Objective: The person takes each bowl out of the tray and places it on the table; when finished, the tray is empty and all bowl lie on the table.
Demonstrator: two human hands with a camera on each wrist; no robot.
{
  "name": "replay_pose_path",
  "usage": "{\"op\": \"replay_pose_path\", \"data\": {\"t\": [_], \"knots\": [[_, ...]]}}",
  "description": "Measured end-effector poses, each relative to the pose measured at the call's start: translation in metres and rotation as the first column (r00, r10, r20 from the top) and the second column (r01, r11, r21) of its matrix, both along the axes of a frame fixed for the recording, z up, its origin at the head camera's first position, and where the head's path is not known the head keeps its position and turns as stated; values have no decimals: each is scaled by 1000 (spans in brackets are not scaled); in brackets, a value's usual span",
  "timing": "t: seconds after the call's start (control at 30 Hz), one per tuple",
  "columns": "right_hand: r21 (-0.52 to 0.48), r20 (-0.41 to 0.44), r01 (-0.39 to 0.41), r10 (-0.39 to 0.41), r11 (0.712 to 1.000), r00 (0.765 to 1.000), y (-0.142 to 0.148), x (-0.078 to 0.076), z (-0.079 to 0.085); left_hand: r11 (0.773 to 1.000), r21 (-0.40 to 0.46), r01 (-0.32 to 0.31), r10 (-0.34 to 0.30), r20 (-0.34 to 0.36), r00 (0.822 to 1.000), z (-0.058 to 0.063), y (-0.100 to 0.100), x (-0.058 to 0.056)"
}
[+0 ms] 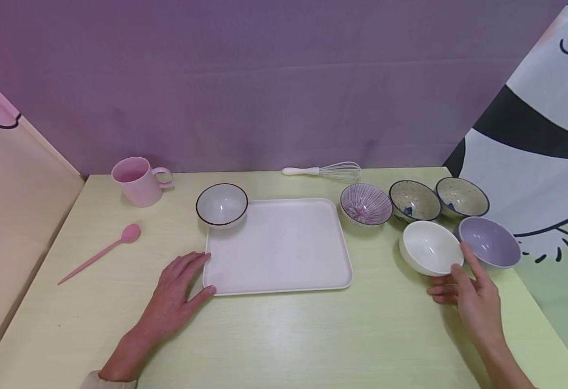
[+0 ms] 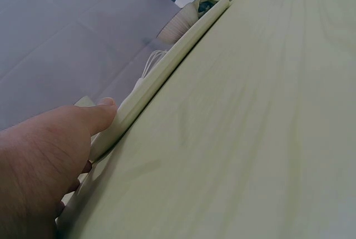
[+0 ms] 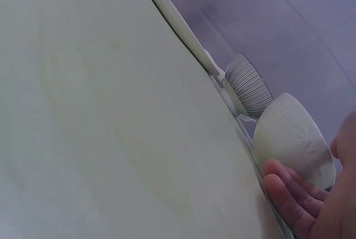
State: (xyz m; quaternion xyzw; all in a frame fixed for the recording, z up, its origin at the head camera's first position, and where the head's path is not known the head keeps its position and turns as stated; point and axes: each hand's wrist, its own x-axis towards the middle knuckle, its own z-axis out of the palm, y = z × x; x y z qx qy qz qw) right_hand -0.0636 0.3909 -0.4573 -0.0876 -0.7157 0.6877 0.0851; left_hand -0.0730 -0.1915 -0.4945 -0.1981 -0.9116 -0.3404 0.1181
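Observation:
A white bowl is on the right side of the table, held by my right hand. The thumb lies at its near rim, the index finger runs along its right side, and the other fingers tuck low against its outer wall. In the right wrist view, raised lettering shows on the white bowl. My left hand rests at the near left corner of a white rectangular tray. Its relaxed fingers touch the left edge, while the thumb lies at the tray's rim.
A dark-rimmed white bowl overlaps the tray's back left corner. Around the held bowl stand a striped bowl, two speckled bowls and a lilac bowl. A whisk lies behind; a pink mug and pink spoon are left.

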Motion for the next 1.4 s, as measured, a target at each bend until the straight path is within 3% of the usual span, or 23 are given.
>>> {"op": "replay_pose_path", "data": {"t": [0.6, 1.17, 1.4], "knots": [[7, -91, 189, -188, 982, 978, -34, 8, 25, 1000, -1, 0, 0, 9, 1000, -1, 0, 0], [143, -184, 34, -7, 989, 983, -88, -3, 44, 1000, -2, -4, 4, 21, 1000, 1, 0, 1], [198, -229, -42, 88, 979, 969, -111, -12, 44, 1000, -5, -6, 6, 16, 1000, 1, 0, 0]]}}
